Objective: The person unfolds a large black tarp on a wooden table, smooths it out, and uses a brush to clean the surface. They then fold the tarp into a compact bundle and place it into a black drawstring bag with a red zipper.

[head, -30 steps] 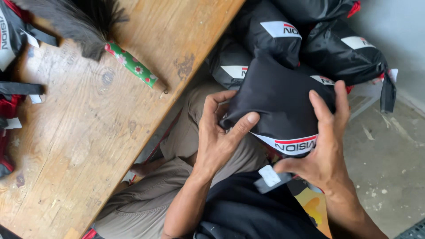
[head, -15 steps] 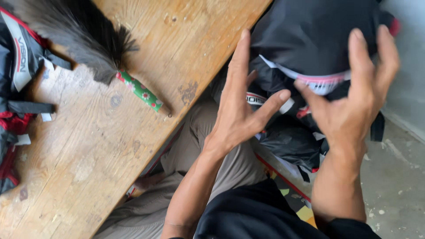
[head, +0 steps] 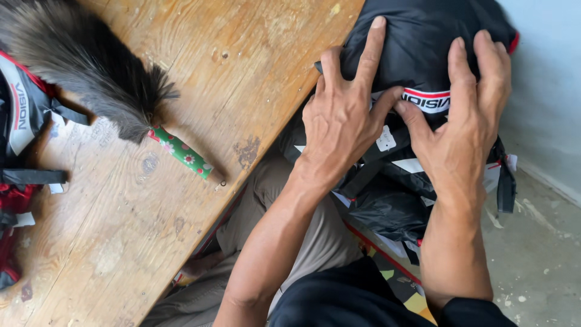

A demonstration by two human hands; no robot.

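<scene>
Both of my hands press down flat on a black fabric bag (head: 423, 48) with a red and white stripe, on top of a pile of similar black bags (head: 393, 200) beside the table. My left hand (head: 348, 118) lies on the bag's left part with fingers spread. My right hand (head: 463, 115) lies on its right part, fingers spread too. Neither hand closes around the bag.
A wooden table (head: 151, 200) fills the left side. On it lie a feather duster (head: 85, 57) with a green flowered handle (head: 181, 152) and a black and red bag (head: 18, 139) at the left edge. A grey wall (head: 544, 91) and concrete floor (head: 532, 254) are at right.
The black bag went from my lap up onto the pile. My hands let go of it and now lie flat on top of it.
</scene>
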